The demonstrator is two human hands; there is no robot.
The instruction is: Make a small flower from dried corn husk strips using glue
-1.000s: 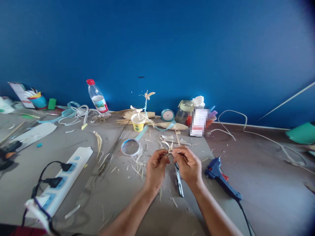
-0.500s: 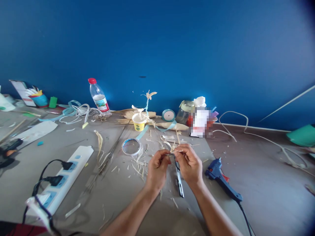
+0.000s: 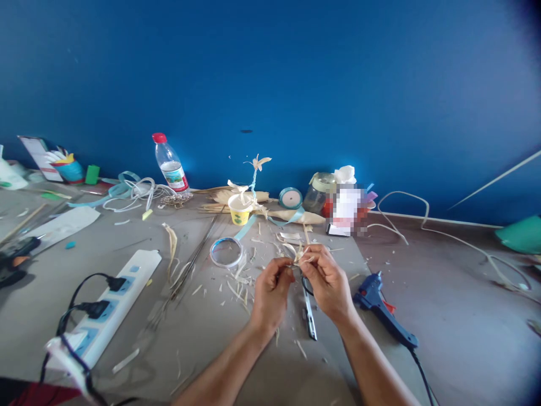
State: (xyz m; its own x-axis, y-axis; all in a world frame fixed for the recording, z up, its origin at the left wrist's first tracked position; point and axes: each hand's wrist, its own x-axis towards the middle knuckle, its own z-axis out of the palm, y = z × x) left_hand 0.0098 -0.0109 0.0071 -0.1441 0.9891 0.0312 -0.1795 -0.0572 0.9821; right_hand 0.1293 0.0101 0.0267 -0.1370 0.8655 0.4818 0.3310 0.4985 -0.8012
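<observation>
Two hands meet above the middle of the worktop: I see the left hand and the right hand each pinching the same small bundle of pale dried strips between thumb and fingertips. Beneath them lie scissors among loose shavings, with a blue glue gun just to the right and a white power strip well apart to the left.

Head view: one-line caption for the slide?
Both hands, left hand and right hand, pinch a small straw piece above a littered table, glue gun alongside.
</observation>
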